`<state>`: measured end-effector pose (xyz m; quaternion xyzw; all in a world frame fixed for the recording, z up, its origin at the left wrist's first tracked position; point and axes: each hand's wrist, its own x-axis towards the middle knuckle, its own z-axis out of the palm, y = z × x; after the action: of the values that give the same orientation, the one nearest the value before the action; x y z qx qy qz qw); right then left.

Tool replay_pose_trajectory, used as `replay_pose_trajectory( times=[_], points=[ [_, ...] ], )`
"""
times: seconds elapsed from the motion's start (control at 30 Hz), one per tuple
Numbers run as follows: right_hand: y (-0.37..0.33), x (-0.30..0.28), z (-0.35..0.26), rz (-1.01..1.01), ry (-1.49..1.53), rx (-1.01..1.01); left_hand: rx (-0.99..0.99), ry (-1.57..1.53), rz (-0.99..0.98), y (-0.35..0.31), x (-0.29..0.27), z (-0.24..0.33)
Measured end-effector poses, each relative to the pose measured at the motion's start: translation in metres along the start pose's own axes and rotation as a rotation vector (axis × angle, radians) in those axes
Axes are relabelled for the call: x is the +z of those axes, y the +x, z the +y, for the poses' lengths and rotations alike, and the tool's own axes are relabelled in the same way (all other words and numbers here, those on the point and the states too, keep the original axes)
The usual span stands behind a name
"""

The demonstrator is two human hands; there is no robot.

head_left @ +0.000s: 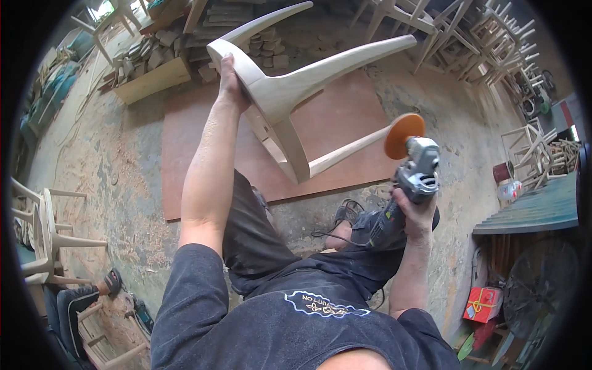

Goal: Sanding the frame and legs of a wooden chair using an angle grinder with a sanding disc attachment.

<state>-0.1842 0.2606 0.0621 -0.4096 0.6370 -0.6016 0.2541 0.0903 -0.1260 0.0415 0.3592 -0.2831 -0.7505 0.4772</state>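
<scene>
pale wooden chair frame (276, 94) (gently curved)

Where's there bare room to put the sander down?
Floor looks open between the sander in the right hand and the green corrugated sheet; another dusty patch lies between the brown board and the chairs at far left. Crowding: stacked chairs at upper right, and the chair frame held over the board.

The chair frame (271, 92) is pale bare wood, smooth and matt. The sander (414, 182) has a shiny metal head (424, 151), dark plastic body (386, 227) and matt orange disc (402, 137). The floor (142, 160) is rough and patchy, the shirt (259, 320) matt cloth.
</scene>
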Motion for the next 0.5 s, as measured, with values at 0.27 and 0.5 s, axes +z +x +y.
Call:
replay_pose_trajectory(
  times=[0.27, 0.5],
  points=[
    [0.078, 0.046, -0.07, -0.332, -0.209, 0.035, 0.048, -0.038, 0.079, 0.007, -0.006, 0.017],
    [0.094, 0.082, -0.077, -0.572, -0.273, -0.018, 0.092, -0.059, 0.013, 0.022, -0.02, 0.021]
  ],
)
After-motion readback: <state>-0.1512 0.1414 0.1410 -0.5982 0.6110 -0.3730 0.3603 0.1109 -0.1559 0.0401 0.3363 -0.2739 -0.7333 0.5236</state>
